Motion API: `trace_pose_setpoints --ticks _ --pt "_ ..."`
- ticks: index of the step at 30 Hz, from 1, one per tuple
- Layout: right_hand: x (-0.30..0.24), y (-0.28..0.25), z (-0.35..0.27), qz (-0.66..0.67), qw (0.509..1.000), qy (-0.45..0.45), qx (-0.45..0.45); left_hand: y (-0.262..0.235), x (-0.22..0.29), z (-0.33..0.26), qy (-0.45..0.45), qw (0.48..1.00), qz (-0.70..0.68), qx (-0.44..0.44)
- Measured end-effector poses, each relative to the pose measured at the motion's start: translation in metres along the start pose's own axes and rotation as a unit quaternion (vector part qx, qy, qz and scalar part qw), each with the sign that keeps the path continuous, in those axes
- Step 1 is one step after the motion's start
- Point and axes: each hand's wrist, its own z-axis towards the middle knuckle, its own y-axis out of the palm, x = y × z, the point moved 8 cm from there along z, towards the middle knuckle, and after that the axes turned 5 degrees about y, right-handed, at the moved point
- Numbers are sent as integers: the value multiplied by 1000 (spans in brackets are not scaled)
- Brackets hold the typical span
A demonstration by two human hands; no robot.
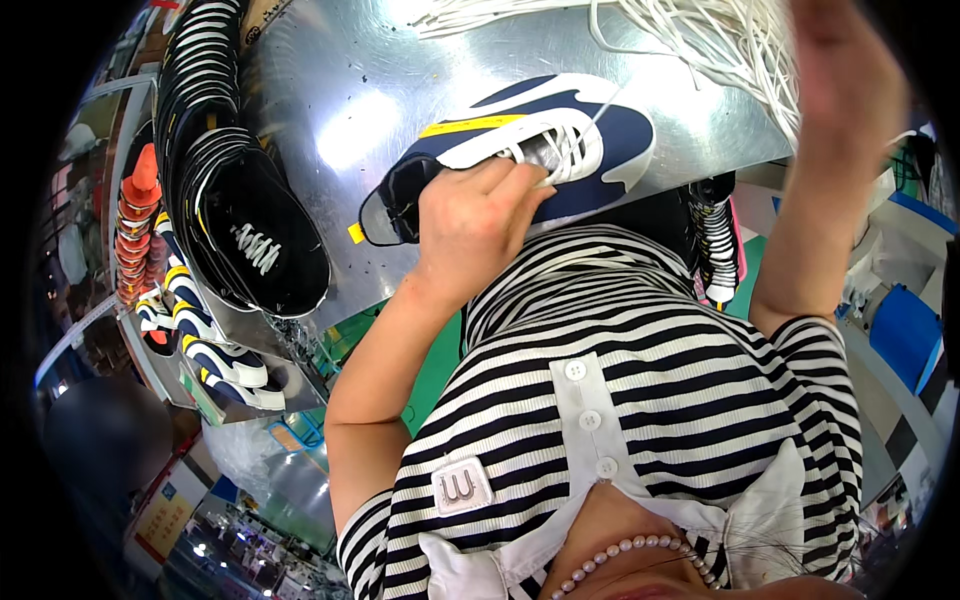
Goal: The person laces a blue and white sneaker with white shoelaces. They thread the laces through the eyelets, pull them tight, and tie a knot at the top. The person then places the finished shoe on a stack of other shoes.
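Navy-and-white, the shoe [490, 146] lay at upper centre, our left hand [477, 220] gripping its opening; our right hand [848, 75], blurred at upper right, we couldn't read. Uneven pulling, we judged, could bunch the lace [572, 150].

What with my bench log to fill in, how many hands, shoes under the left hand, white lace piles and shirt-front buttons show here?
2: left hand and right hand (blurred)
1: shoe under the left hand
1: lace pile
3: buttons
Total: 7
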Motion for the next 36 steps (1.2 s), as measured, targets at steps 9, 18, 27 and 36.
trace_pose_setpoints --ticks 9,18,27,36 --pt "96 55 -79 -44 951 233 -198 -5 -33 -17 -272 944 -187 9" --pt "62 78 -87 113 829 403 -372 -16 -52 -28 -301 925 -182 141" --pt "99 78 -71 -130 938 217 -236 -7 -46 -23 -282 938 -119 165" --pt "73 57 -82 -181 939 195 -219 -8 -47 -26 -270 932 -87 227"
